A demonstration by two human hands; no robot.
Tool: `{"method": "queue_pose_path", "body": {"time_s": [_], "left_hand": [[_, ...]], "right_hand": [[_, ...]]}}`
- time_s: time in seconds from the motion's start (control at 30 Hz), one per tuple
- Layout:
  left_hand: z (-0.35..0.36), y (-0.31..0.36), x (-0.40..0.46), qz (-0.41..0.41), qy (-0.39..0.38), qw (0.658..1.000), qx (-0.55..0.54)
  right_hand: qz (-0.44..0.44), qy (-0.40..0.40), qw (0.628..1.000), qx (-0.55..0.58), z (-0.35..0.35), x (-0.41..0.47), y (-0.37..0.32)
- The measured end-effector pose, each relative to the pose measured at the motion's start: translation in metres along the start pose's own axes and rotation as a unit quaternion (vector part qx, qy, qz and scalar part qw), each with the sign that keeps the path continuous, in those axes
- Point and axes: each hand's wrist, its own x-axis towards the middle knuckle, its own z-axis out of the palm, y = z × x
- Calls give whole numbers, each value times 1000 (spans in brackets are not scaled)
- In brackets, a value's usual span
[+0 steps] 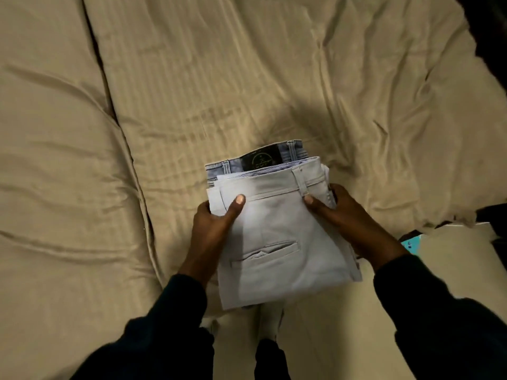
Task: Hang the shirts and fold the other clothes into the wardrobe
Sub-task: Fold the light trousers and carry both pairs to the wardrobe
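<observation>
A folded pair of light grey trousers (277,229) lies on top of folded blue jeans (271,159) with a black waist patch, as one stack at the bed's near edge. My left hand (214,231) grips the stack's left side, thumb on top and fingers underneath. My right hand (354,226) grips the right side the same way. The jeans show only at the far end of the stack. The near end of the stack juts out past the bed's edge.
A rumpled beige bed cover (219,78) fills most of the view, with a deep fold (118,119) running down the left. A pale floor (452,256) and a teal object (411,242) lie at the right. Dark shapes sit at the top right corner.
</observation>
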Motion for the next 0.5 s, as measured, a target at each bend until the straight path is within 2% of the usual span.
{"method": "queue_pose_path", "body": {"time_s": [0.13,0.23,0.37,0.5], "left_hand": [[-15,13,11,-75,-160,984,-38],[-22,6,14,-58,-247,966,-41],[-20,-3,9,-41,-225,970,-77],[-18,-7,4,-51,-179,976,-111]], "right_hand": [[10,-120,991,64,-11,25,2],[50,-195,972,120,-17,39,6],[72,-272,948,150,-14,38,3],[68,-252,954,146,-9,30,-10]]}}
